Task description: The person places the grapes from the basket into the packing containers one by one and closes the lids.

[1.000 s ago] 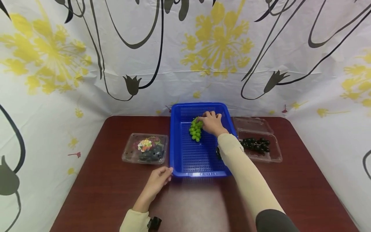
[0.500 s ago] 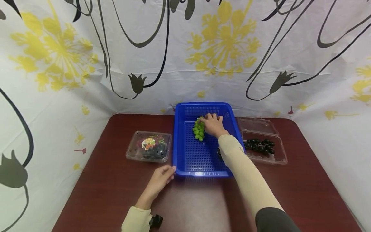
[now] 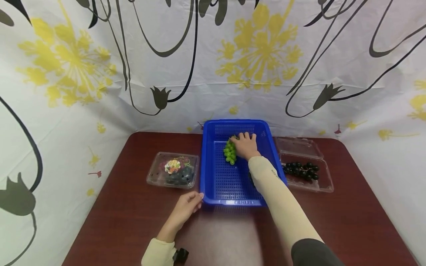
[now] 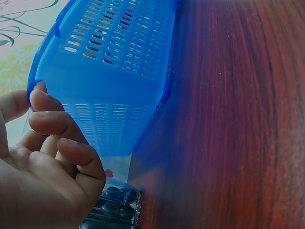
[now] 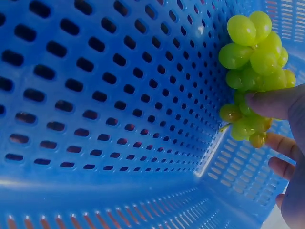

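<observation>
A bunch of green grapes (image 3: 230, 152) lies inside the blue plastic basket (image 3: 208, 177), toward its far end. My right hand (image 3: 246, 146) reaches in from the right and holds the bunch near its upper end. In the right wrist view, the thumb (image 5: 274, 102) presses on the green grapes (image 5: 255, 62), and the other fingers are partly hidden behind them. My left hand (image 3: 187, 205) pinches the basket's near left corner. The left wrist view shows the thumb and forefinger on the rim of the basket (image 4: 95, 76), with the other fingers curled.
A closed clear box (image 3: 173, 170) of dark fruit with a flowery sticker stands left of the basket. To the right, an open clear box (image 3: 324, 181) holds dark grapes (image 3: 301, 170). A patterned white cloth (image 3: 206, 92) hangs behind the dark red table (image 3: 110, 214).
The head view has shifted slightly, so everything appears a little farther right. Both hands keep nearly the same places on the grapes and the basket's corner.
</observation>
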{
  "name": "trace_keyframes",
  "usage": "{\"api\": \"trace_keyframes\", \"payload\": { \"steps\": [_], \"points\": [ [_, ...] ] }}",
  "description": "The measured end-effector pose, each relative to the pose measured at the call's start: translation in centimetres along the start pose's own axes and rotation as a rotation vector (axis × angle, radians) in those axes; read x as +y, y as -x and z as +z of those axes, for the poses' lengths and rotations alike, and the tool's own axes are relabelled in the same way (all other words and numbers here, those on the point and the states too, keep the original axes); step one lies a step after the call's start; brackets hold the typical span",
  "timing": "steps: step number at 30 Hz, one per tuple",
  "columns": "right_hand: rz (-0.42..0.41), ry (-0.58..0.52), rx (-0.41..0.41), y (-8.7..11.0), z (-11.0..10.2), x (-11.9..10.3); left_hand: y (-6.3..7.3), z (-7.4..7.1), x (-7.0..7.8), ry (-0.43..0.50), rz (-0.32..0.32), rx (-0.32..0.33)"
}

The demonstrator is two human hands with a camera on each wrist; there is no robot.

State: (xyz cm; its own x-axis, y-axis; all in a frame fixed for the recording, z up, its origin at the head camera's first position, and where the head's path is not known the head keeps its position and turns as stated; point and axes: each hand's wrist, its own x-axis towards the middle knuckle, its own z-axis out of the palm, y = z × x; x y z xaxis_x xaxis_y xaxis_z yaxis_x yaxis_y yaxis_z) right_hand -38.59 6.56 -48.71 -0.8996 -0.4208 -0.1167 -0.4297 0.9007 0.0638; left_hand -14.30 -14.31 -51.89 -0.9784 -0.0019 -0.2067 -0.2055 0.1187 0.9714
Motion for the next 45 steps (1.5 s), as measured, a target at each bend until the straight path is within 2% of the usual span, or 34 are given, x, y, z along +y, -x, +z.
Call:
{"api": "trace_keyframes", "payload": {
  "steps": [6,13,20,26,36,45],
  "points": [
    [0.037,0.06,-0.013,0.1,-0.3,-0.2,0.0,0.2,0.0,0.004,0.023,-0.011],
    [0.047,0.018,-0.028,0.2,0.0,-0.2,0.0,0.1,-0.2,0.008,0.009,-0.006],
    [0.025,0.043,0.012,0.0,0.5,0.0,-0.2,0.0,-0.1,0.008,0.019,0.0],
    [0.026,0.059,0.01,0.2,0.7,0.1,0.0,0.0,0.1,0.003,0.004,0.013],
    [0.028,0.0,0.001,0.9,0.7,0.1,0.0,0.2,0.0,-0.022,0.02,0.002],
    [0.052,-0.03,0.064,1.4,-1.1,0.1,0.0,0.0,-0.1,-0.023,0.021,0.006]
  ]
}}
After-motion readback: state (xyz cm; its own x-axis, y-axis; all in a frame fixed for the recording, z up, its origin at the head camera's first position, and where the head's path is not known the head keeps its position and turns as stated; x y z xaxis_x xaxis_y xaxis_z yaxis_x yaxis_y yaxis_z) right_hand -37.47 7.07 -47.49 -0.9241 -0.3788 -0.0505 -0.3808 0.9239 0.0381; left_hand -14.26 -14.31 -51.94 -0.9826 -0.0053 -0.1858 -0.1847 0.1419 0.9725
